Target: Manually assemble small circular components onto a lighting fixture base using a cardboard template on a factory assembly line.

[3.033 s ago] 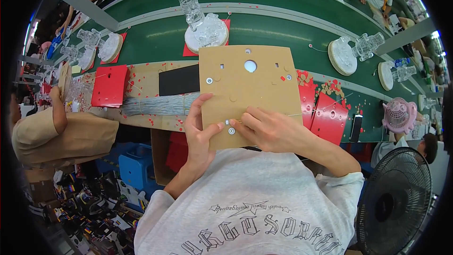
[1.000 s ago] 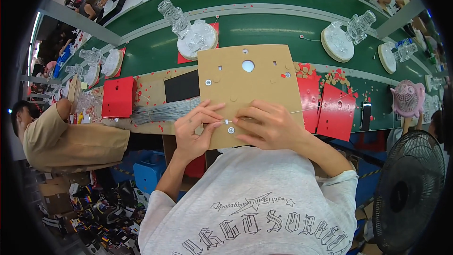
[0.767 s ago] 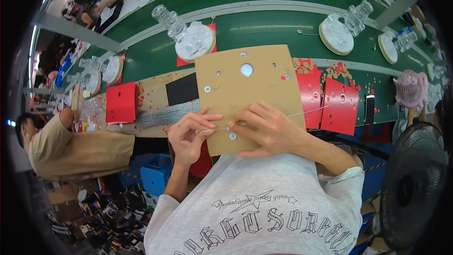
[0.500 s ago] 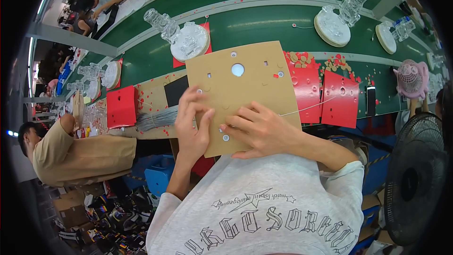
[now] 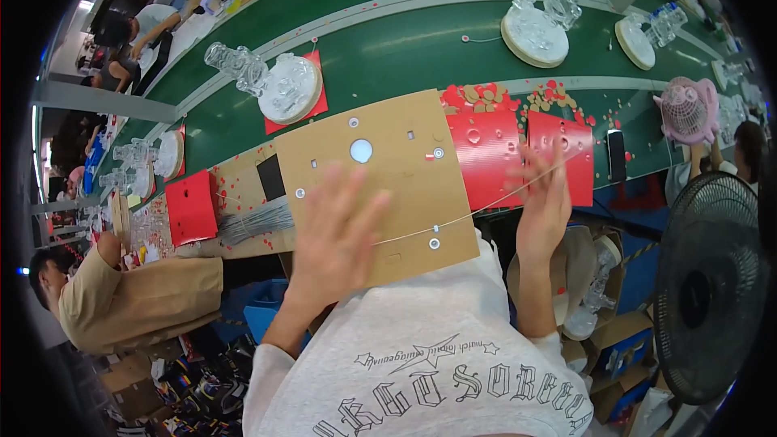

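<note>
The brown cardboard panel [image 5: 387,170] lay flat at the near edge of the workbench, partly over the person's lap, punched with one large round hole and several small ones. The left hand [image 5: 336,231] lay palm-down on the panel's lower left part, fingers spread and pressing it flat. The right hand [image 5: 544,198] was off to the panel's right, over the red sheets [image 5: 518,150], fingers close together on a thin white string [image 5: 477,210]; motion blur hid the exact grip. The string ran taut from that hand down-left across the panel to a small eyelet near its lower edge.

A smaller red card [image 5: 190,206] lay left of the panel, with a bundle of grey wires [image 5: 255,222] between them. On the green conveyor [image 5: 405,40] stood white round bases carrying clear plastic parts [image 5: 279,85], the nearest on a red square. A black fan [image 5: 708,283] stood at right.
</note>
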The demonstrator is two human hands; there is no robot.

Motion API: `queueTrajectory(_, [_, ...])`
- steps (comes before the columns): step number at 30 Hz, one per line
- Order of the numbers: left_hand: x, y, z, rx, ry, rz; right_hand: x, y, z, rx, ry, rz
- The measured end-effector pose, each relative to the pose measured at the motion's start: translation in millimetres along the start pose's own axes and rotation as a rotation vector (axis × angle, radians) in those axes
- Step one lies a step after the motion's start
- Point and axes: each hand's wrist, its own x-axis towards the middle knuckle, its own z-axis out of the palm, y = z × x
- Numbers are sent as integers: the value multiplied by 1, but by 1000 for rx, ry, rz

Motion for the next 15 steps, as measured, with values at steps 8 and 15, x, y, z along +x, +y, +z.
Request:
queueTrajectory(8, [30,17,13,140,-282,142,117,-51,26,245,34,-296])
queueTrajectory(15, [45,6,27,-8,-99,27,100,-28,16,-766,-958,-557])
